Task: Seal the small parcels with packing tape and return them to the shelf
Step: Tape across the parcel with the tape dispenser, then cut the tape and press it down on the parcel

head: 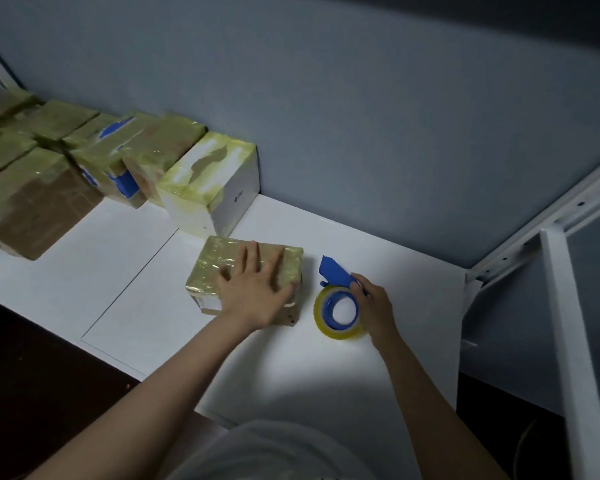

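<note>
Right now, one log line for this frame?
left hand: flat on parcel | right hand: grips tape dispenser right of parcel | both on white shelf | other taped parcels: rear-left

We're looking at one tape roll (320, 311), one parcel (211, 268) sitting out front, and a pile (163, 147) of at least six more crowding behind.

Nothing here can be read as a word, number or brand. The white box (245, 171) by the back edge of the shelf (395, 268) carries a small grey mark (239, 196) on its side (a roundish emblem, perhaps with lettering), too blurred to make out.
</note>
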